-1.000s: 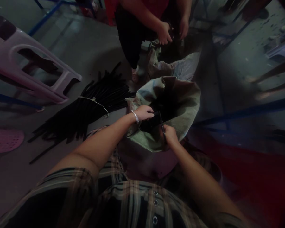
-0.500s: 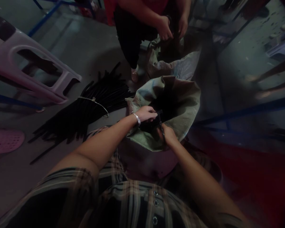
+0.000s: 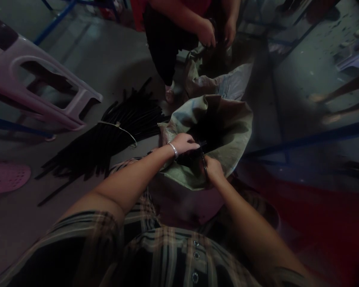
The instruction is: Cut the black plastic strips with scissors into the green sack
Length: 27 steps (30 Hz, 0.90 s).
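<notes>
Left hand (image 3: 184,143): fingers clenched over a dark bunch of black rods (image 3: 192,158), tips just left of the right fingers. Silver bangle (image 3: 174,150) on that wrist. Right hand (image 3: 214,169): fingers closed on apparently a pair of dark scissors (image 3: 203,164), handles mostly buried in the grip, exact hold unclear in the gloom. Directly beyond both sets of fingers, a green woven sack (image 3: 235,137), mouth rolled outward, probably for keeping the opening wide. Rods gripped right at that mouth, seemingly pinned for steadiness against the tool; no blade contact visible.

Left of the left fingers, on the concrete floor: a bundle of black rods (image 3: 122,127), tied with 1 white cord (image 3: 118,124), loose ends fanned, edge near the sack. Well past the fingertips, a 2nd sack (image 3: 224,84), with a co-worker's 2 hands (image 3: 207,34) at its mouth. Lilac plastic stool (image 3: 32,75) on its side, well left of the fingers.

Against the frame 1.0 s back: left fingertips farther right, gap between the 2 hands narrower, less of the tool's upper end showing. Co-worker's hands little shifted.
</notes>
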### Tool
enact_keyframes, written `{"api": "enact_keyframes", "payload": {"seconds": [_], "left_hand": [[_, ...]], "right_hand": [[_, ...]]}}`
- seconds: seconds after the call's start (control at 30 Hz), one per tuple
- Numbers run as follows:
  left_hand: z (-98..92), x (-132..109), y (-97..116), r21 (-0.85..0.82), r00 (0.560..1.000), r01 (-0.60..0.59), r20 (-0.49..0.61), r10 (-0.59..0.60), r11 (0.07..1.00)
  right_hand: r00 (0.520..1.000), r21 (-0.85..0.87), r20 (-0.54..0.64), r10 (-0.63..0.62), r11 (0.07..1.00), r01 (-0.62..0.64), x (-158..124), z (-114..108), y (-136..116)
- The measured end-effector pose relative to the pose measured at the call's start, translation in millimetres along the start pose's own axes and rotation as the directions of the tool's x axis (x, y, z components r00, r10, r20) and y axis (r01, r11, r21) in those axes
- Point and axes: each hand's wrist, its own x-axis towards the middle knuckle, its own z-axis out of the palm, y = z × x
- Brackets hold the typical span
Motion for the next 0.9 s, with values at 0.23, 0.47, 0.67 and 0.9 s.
{"api": "enact_keyframes", "payload": {"seconds": [0.23,0.47,0.67,0.9], "left_hand": [[-7.8,-3.2,0.9,0.109,0.997,-0.078,-0.006,0.079,0.991],[-7.7,0.1,-2.5,0.084,0.998,-0.07,0.01,0.07,0.994],[-8.5,0.7,-4.8,0.046,0.999,-0.043,0.02,0.042,0.998],[-3.8,6.1,-6.2,-0.312,0.998,0.06,0.023,-0.056,0.948]], "right_hand": [[0.998,0.136,-0.06,0.021,0.991,-0.013,1.0,2.2,3.0],[0.998,0.232,-0.043,0.04,0.972,-0.029,2.2,2.1,2.4],[0.995,0.284,-0.075,0.061,0.958,-0.037,4.6,4.9,5.0],[0.999,0.224,-0.042,0.018,0.974,-0.008,8.6,10.4,8.8]]}}
